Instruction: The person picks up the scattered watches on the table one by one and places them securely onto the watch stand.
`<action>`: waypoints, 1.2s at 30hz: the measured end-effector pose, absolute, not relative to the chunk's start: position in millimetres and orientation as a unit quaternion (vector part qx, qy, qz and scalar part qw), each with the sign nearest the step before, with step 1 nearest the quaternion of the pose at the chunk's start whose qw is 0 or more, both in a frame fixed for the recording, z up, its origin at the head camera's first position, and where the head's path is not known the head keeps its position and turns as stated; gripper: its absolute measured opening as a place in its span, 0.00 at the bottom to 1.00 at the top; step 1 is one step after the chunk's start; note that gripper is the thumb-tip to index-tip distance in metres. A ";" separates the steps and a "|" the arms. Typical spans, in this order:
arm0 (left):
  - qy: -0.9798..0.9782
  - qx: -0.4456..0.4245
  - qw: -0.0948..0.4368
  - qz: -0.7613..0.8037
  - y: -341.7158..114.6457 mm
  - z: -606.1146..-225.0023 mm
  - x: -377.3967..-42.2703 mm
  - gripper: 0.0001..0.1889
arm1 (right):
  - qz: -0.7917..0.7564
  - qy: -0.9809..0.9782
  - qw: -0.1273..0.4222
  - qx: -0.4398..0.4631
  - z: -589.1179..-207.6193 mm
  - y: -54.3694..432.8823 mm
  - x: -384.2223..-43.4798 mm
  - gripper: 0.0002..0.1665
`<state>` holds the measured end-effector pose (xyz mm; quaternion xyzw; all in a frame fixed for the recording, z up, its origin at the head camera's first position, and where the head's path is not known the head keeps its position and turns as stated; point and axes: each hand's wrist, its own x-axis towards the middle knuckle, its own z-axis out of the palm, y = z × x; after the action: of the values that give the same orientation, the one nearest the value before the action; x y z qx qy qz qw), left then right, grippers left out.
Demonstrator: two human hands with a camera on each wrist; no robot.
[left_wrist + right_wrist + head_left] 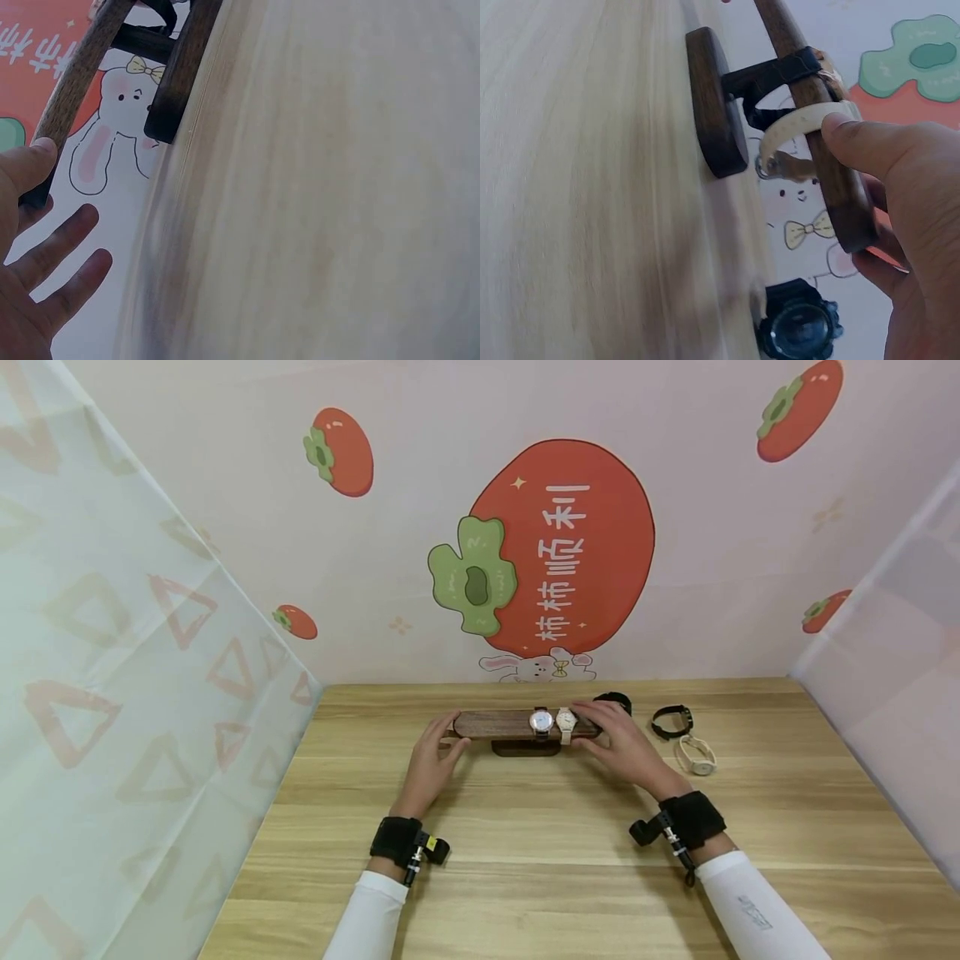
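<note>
Stand (487,724): on bench (525,860), base down.
L grip (431,768): I pinch stand's left end, prob. to steady it.
R grip (626,743): I hold stand's right end, thumb at white watch (566,720), prob. against slipping.

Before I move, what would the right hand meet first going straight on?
Probably the white watch on the wooden stand: the right hand points towards it, thumb seemingly at its strap, though contact is hard to judge. The dark-strapped watch sits just beyond.
</note>
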<state>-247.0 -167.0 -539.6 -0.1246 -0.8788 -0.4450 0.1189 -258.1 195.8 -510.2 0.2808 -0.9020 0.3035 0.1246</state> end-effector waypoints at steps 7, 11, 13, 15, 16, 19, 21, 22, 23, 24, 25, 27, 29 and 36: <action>-0.875 -0.129 0.121 -0.450 -167.8 -539.6 -246.9 0.30 | 0.305 -0.910 0.113 0.257 -499.6 213.1 -244.7 0.36; -0.873 -0.127 0.124 -0.455 -169.7 -540.9 -246.9 0.30 | 0.312 -0.913 0.105 0.243 -496.1 221.2 -236.7 0.34; -0.872 -0.125 0.124 -0.457 -170.4 -541.6 -247.2 0.30 | 0.314 -0.915 0.102 0.234 -494.5 225.4 -232.2 0.34; -0.872 -0.122 0.124 -0.457 -170.5 -542.0 -247.5 0.30 | 0.309 -0.918 0.103 0.227 -493.4 230.8 -227.8 0.33; -0.872 -0.122 0.123 -0.458 -170.5 -542.0 -247.5 0.30 | 0.306 -0.920 0.104 0.223 -492.9 234.2 -225.5 0.33; -0.872 -0.123 0.120 -0.458 -169.7 -542.5 -248.1 0.30 | 0.284 -0.927 0.114 0.216 -492.8 246.5 -217.7 0.32; -0.871 -0.127 0.119 -0.459 -169.1 -542.9 -248.0 0.30 | 0.275 -0.929 0.120 0.217 -493.8 255.4 -213.1 0.31; -0.871 -0.128 0.119 -0.459 -168.9 -543.2 -247.9 0.30 | 0.268 -0.930 0.126 0.219 -494.6 259.6 -211.0 0.31; -0.871 -0.128 0.119 -0.459 -168.7 -543.4 -248.0 0.30 | 0.263 -0.930 0.132 0.222 -495.6 264.0 -209.0 0.31; -0.871 -0.129 0.120 -0.459 -168.5 -543.5 -247.9 0.30 | 0.260 -0.929 0.137 0.224 -496.3 268.1 -207.1 0.31; -0.871 -0.129 0.121 -0.459 -168.3 -543.6 -247.9 0.30 | 0.260 -0.928 0.142 0.227 -497.3 272.1 -205.8 0.31; -0.870 -0.129 0.124 -0.459 -168.1 -543.5 -247.9 0.29 | 0.257 -0.926 0.154 0.230 -498.6 279.4 -202.4 0.31; -0.870 -0.129 0.126 -0.458 -167.9 -543.3 -248.0 0.29 | 0.254 -0.925 0.164 0.230 -499.5 286.0 -199.0 0.31; -0.874 -0.124 0.126 -0.453 -167.1 -543.0 -246.3 0.29 | 0.233 -0.929 0.184 0.220 -507.3 305.5 -190.1 0.30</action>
<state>-246.3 -167.1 -543.0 -0.1241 -0.8737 -0.4533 0.1258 -190.1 305.5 -507.3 0.2201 -0.9291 0.2333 0.1844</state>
